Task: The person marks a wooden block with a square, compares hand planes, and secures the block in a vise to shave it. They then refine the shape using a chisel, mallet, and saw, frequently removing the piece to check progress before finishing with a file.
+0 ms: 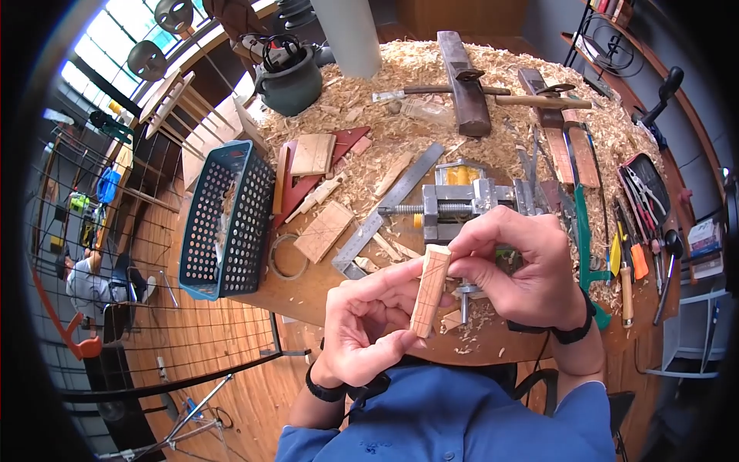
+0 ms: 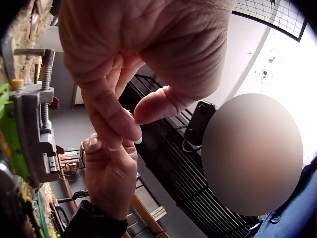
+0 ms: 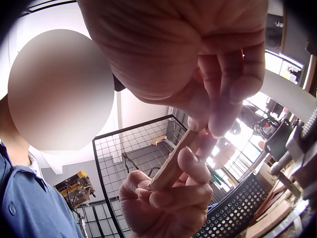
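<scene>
A small wooden block with pencil lines on its face is held up between both hands, above the table's near edge. My left hand pinches it, thumb at the lower end and fingers along the far side. At the upper end, the thumb and forefinger of my right hand pinch the block's corner. In the right wrist view the block slants from the left hand up to the right fingertips. The left wrist view hides it behind the fingers. Just beyond the hands stands a metal vise.
A green perforated basket stands at the left. Nearby lie a steel square, a wood offcut and a tape ring. Wood shavings cover the back, around a hand plane. Several tools, including a green-handled saw, lie at the right.
</scene>
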`<state>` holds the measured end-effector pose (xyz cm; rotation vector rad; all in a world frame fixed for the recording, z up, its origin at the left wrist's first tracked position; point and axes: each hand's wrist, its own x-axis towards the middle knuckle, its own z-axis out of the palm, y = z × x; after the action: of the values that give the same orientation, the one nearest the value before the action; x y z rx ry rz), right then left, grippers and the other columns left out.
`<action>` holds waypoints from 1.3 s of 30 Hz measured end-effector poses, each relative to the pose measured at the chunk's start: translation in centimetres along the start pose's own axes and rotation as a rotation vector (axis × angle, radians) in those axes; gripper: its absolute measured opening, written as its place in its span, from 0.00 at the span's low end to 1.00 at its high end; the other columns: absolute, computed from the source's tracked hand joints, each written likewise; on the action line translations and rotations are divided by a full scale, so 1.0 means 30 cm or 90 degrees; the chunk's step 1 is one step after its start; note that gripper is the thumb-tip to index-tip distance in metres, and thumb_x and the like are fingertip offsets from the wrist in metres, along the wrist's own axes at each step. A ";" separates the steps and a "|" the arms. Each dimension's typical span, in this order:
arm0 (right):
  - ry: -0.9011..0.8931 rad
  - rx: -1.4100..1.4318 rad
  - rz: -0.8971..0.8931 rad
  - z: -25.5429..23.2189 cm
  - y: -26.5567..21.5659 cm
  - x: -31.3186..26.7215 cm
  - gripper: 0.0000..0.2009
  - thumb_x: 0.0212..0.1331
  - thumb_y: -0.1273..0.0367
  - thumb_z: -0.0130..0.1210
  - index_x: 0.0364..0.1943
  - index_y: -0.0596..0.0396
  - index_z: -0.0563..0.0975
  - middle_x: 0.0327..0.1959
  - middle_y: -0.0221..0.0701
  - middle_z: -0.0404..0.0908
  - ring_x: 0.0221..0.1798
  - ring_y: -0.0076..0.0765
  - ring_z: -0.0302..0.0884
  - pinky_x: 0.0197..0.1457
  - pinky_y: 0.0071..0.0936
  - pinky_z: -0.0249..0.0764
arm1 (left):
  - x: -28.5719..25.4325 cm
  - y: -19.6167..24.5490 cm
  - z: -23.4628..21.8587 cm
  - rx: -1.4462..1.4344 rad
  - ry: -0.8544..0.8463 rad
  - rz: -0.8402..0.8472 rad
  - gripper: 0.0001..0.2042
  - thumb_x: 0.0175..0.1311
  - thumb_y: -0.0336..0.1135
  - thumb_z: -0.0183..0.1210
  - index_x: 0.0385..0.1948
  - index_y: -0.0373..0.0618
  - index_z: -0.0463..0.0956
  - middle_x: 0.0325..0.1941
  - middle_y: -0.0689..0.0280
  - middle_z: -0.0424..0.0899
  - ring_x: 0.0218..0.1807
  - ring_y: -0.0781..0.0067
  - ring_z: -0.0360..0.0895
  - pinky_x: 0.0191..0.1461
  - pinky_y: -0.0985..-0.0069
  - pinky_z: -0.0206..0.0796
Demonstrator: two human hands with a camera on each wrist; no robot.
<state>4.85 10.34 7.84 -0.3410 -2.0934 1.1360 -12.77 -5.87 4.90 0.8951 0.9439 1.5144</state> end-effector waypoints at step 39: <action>-0.020 0.001 -0.022 -0.006 -0.004 0.003 0.09 0.61 0.80 0.70 0.43 0.59 0.85 0.34 0.35 0.90 0.37 0.31 0.94 0.37 0.25 0.86 | 0.015 -0.036 -0.054 0.186 -0.046 0.169 0.31 0.61 0.17 0.69 0.70 0.25 0.75 0.57 0.42 0.87 0.49 0.70 0.89 0.42 0.81 0.81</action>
<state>4.92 10.42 8.05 -0.2869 -2.1173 1.1289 -13.88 -5.49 3.28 1.3199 1.0419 1.5769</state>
